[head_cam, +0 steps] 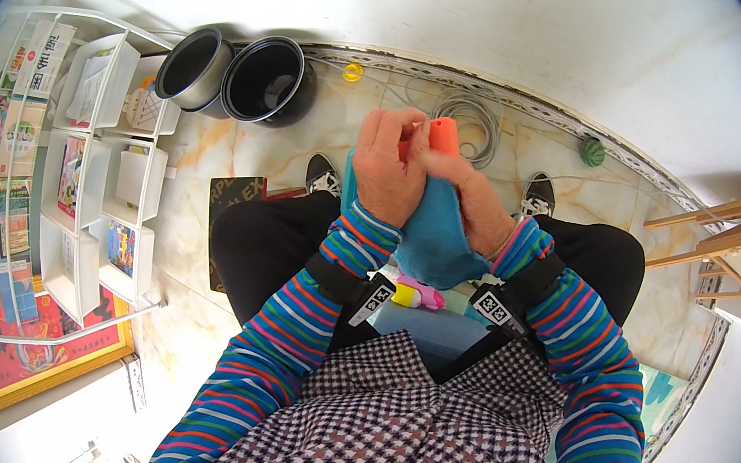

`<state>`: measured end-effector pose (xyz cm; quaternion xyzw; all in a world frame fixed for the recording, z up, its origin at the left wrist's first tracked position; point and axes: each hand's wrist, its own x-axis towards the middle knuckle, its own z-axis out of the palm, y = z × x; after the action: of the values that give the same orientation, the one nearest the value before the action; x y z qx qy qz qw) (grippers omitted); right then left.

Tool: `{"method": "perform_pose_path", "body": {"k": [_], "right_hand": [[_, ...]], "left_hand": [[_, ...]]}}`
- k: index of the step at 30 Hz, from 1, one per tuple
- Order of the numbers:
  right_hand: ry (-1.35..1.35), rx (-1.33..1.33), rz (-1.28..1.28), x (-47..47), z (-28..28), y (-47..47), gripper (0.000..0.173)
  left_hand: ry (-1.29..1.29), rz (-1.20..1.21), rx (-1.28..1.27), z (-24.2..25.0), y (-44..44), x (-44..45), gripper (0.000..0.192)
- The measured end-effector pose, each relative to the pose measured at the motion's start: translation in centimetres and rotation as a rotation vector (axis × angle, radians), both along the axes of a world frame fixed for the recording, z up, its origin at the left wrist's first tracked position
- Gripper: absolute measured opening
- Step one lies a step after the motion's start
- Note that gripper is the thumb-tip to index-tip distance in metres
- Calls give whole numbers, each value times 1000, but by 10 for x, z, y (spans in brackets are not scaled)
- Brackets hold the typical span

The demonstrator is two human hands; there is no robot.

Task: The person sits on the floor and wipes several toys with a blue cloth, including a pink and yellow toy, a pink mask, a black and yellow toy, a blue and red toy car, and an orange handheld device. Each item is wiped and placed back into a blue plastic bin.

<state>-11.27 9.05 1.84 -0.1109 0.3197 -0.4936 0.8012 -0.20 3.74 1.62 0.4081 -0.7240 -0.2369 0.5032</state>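
Note:
My left hand [387, 166] is curled around an orange plastic object [443, 136], held up before me between both hands. Its exact kind cannot be made out, as my fingers cover much of it. My right hand [479, 204] has a blue cloth [438, 238] bunched in the palm, and its slightly blurred fingertips touch the orange object. The cloth hangs down below my hands. Beyond my left hand shows the edge of a turquoise thing [350, 182], mostly hidden. Lower down, between my knees, lies a yellow and pink plastic toy [418, 295] near a blue surface [424, 329].
Two black-lined pots [264, 80] stand by the wall at the upper left. A white wire rack [79, 188] with baskets of booklets is at the left. A cable coil [477, 122], a yellow ring [352, 72], a green ball [592, 152] and a wooden stool [736, 236] are on the floor.

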Motion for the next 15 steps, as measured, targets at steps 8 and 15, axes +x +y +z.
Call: {"method": "perform_pose_path", "body": {"k": [8,15], "right_hand": [[24,37,-54,-29,12,-9,48],[51,-147,-192,-57,19,-23,43]], "left_hand": [[189,-155,408,-12,-18,6,30],[-76,-560,928,-3,-16,15,46]]}}
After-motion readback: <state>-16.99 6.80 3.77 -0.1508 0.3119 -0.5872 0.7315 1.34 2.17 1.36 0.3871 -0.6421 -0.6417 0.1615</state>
